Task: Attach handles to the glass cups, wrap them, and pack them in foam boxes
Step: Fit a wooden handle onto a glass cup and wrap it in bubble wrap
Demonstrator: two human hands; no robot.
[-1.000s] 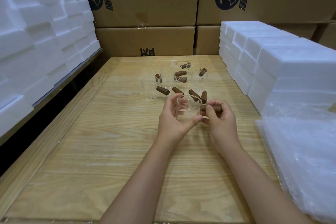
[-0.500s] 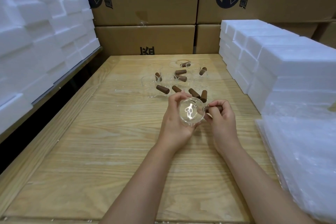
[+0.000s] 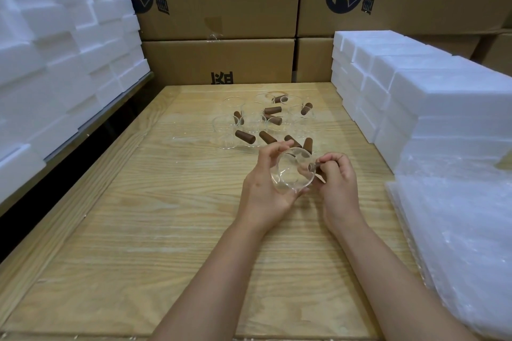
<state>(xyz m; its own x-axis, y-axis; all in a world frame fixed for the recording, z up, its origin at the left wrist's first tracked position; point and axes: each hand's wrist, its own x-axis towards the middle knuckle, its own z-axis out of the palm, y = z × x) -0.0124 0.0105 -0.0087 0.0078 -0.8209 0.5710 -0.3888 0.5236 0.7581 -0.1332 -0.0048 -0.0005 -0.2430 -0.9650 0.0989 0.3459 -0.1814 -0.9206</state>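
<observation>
My left hand (image 3: 263, 188) grips a clear glass cup (image 3: 291, 171) tipped on its side above the wooden table (image 3: 166, 216), its base turned toward me. My right hand (image 3: 336, 183) pinches a brown wooden handle (image 3: 318, 166) against the cup's right side. Behind my hands stands a cluster of several glass cups (image 3: 224, 133) with brown handles (image 3: 245, 137) attached, in the middle of the table's far half.
Stacks of white foam boxes stand at the right (image 3: 429, 97) and on a shelf at the left (image 3: 55, 50). A pile of clear wrap sheets (image 3: 457, 230) lies at the right front. Cardboard cartons (image 3: 219, 61) wall the back.
My left hand has rolled the cup so its base now faces me and has lowered it slightly. My right hand stays on the handle at the cup's right side.
</observation>
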